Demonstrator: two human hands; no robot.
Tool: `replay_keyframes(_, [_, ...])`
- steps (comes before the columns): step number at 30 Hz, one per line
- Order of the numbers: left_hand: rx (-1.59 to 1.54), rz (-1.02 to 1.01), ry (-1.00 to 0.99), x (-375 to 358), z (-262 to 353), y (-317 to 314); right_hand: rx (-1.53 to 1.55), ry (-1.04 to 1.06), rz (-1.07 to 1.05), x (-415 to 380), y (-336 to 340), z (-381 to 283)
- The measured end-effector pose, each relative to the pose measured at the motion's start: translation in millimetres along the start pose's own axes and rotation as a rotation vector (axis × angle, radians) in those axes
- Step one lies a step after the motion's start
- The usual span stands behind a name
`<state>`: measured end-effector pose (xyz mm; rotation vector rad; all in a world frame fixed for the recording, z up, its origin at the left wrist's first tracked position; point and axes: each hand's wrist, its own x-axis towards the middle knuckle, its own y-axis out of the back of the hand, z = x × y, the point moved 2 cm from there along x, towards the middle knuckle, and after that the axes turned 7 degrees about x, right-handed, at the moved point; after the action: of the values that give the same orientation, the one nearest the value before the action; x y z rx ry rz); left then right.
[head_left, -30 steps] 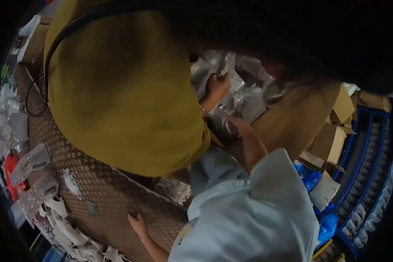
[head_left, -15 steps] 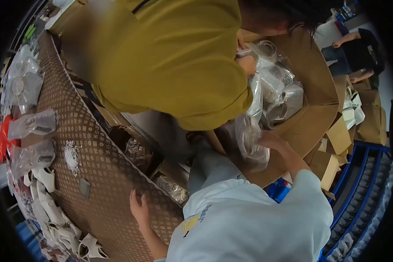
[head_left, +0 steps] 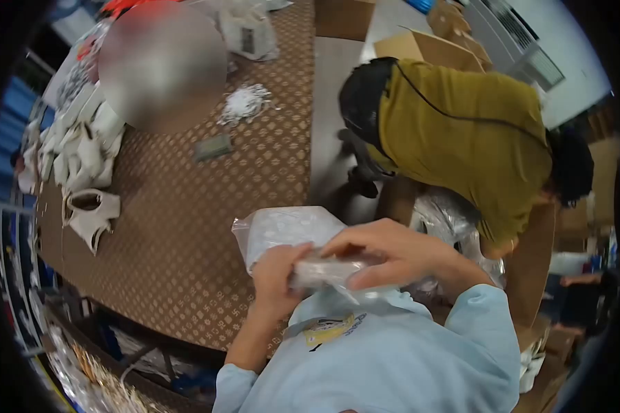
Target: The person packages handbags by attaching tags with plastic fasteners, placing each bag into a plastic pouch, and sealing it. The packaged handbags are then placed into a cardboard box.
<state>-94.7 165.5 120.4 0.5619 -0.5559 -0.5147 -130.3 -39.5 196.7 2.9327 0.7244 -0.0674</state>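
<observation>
Close to my chest, a clear plastic bag (head_left: 293,227) with something whitish inside is tilted up over the table edge. My left hand (head_left: 277,275) is closed on its near left side. My right hand (head_left: 399,251) curls round the near right part, thumb below and fingers above. Between the hands the plastic is bunched and shiny (head_left: 327,273), blurred by motion. What exactly the bag contains cannot be made out.
A patterned brown table (head_left: 165,199) carries white shoe-like pieces (head_left: 89,155), a heap of white strings (head_left: 246,103), a small grey-green block (head_left: 213,147) and a bagged item (head_left: 248,31). At right, a person in mustard (head_left: 461,124) bends over a carton (head_left: 537,268) of clear-wrapped goods.
My view has swung toward the table. My right hand has brought a clear plastic bag from the carton to my chest, and my left hand has joined it there.
</observation>
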Motion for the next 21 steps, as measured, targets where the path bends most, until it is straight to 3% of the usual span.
replay_keyframes(1, [-0.033,0.121,0.192,-13.0,-14.1,25.4,-0.239,0.132,0.023,17.1,4.2,-7.5])
replay_keyframes(2, [-0.318,0.337,0.367,-22.2,-35.5,43.6,-0.47,0.277,0.053,36.3,7.5,-15.9])
replay_keyframes(3, [-0.612,0.563,0.514,-27.8,-58.3,55.1,-0.622,0.288,0.135,58.8,4.1,-21.2])
replay_keyframes(6, [-0.468,0.703,0.456,-35.5,-85.9,89.0,-0.428,0.328,0.114,139.1,-3.3,-9.2])
replay_keyframes(7, [-0.45,0.768,0.463,-35.6,-80.4,99.9,-0.433,0.356,0.054,160.4,-10.9,-11.0])
replay_keyframes(9, [-0.507,0.969,0.22,-26.2,-49.9,130.1,-0.472,0.376,0.068,204.0,-21.5,-3.6])
replay_keyframes(11, [-0.378,1.067,0.225,-31.0,-44.4,150.8,-0.42,0.405,-0.089,232.9,-27.2,-1.9])
replay_keyframes(13, [0.05,0.679,0.757,-55.0,-59.4,164.1,-0.336,0.148,-0.114,248.8,-23.1,-8.5])
replay_keyframes(14, [0.019,0.76,0.628,-59.1,-60.6,169.7,-0.42,0.373,-0.13,258.4,-19.9,-16.2])
replay_keyframes(15, [0.039,0.805,0.64,-56.6,-59.3,174.7,-0.42,0.399,-0.174,267.7,-22.1,-26.4])
replay_keyframes(17, [-0.107,0.781,0.674,-50.5,-52.7,177.7,-0.582,0.756,-0.168,273.2,-26.9,-54.0])
replay_keyframes(18, [-0.093,0.812,0.69,-48.7,-50.6,180.2,-0.57,0.773,-0.2,281.3,-28.2,-60.9])
replay_keyframes(20, [-0.132,0.788,0.642,-44.6,-46.2,181.7,-0.727,0.854,-0.53,292.0,-34.2,-67.9])
replay_keyframes(21, [-0.123,0.812,0.657,-41.9,-42.7,182.8,-0.716,0.866,-0.556,296.8,-32.7,-71.3])
